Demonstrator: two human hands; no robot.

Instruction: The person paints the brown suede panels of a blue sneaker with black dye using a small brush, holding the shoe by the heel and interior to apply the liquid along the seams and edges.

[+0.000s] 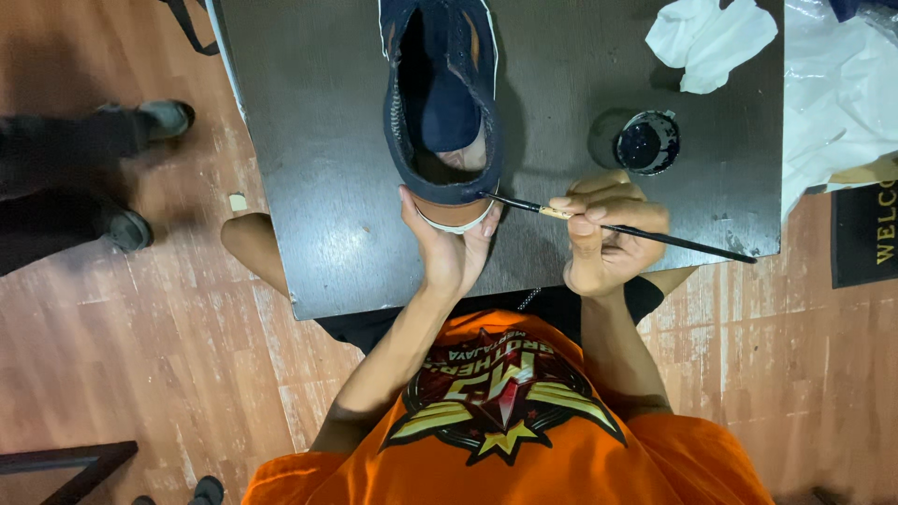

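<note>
A dark blue high-top shoe [444,93] stands on a small dark table [318,168], heel toward me, with a tan and white heel edge. My left hand [449,248] cups the heel from below and holds the shoe steady. My right hand [608,238] grips a thin black paintbrush [673,240] like a pen. The brush tip touches the shoe's rim at the right of the heel. An open jar of dark paint [645,142] stands just beyond my right hand.
Crumpled white cloth [711,37] and a clear plastic sheet [842,93] lie at the table's far right. Another person's legs and shoes [122,224] are on the wooden floor to the left. A dark doormat [865,234] lies at the right edge.
</note>
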